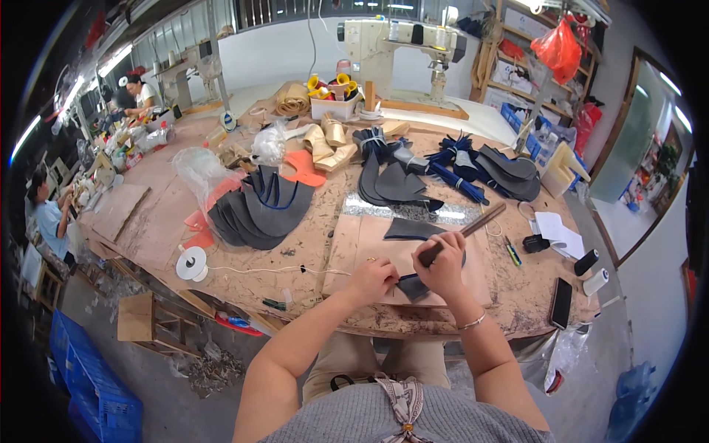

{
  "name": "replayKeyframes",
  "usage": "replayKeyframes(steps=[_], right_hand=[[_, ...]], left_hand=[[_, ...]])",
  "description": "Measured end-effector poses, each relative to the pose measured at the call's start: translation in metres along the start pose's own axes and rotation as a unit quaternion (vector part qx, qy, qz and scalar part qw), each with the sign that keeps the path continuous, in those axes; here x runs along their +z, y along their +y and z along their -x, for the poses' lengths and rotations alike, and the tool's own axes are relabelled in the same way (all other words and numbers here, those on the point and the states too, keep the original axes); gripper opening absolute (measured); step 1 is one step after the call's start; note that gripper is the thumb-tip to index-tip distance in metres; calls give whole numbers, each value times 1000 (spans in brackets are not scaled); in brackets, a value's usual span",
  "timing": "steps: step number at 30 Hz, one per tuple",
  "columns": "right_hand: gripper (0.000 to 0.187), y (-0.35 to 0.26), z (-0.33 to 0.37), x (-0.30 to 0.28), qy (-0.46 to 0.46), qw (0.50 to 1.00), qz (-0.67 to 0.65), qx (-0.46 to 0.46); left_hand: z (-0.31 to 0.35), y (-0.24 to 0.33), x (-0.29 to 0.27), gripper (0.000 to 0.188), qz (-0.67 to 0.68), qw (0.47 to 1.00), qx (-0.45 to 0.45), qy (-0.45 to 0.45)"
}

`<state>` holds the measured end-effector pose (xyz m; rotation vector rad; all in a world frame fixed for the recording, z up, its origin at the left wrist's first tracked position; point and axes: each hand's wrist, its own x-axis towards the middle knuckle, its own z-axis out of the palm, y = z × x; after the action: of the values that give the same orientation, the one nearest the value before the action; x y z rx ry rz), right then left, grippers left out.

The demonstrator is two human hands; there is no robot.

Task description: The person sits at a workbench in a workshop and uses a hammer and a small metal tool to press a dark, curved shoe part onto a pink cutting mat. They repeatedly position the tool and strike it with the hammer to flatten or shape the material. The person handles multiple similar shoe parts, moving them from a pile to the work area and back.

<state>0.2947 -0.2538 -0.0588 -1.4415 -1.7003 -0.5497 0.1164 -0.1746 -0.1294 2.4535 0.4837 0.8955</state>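
Note:
My right hand point(439, 264) is closed around a hammer point(484, 219), gripping it low, near the head. Its brown wooden handle points up and to the right, and my fingers cover much of the head. Fingertips of my left hand point(375, 279) pinch a white cord point(295, 269) that runs in from a white spool point(192, 263) on the left. Under both hands lies a dark grey cut piece point(413, 288), partly hidden, on a pale board point(351, 247). Another dark grey piece point(406, 229) rests just beyond my right hand.
Fanned dark grey pieces point(266, 210) lie left; more pieces point(391, 181) and blue-tied bundles point(458, 181) lie behind. At right are a phone point(560, 303), thread spools point(587, 262), snips point(512, 251) and white paper point(557, 230). A sewing machine point(399, 52) stands behind. Two people sit far left.

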Motion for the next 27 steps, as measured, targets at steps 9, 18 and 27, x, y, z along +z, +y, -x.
replayKeyframes(steps=[9, 18, 27], right_hand=[[15, 4, 8, 13, -30, 999, -28, 3], [12, -14, -1, 4, -34, 996, -85, 7], [14, -15, 6, 22, -92, 990, -107, 0]], left_hand=[[3, 0, -4, 5, 17, 1000, -16, 18], [7, -1, -9, 8, 29, 998, -44, 20], [19, 2, -19, 10, 26, 996, -76, 25]])
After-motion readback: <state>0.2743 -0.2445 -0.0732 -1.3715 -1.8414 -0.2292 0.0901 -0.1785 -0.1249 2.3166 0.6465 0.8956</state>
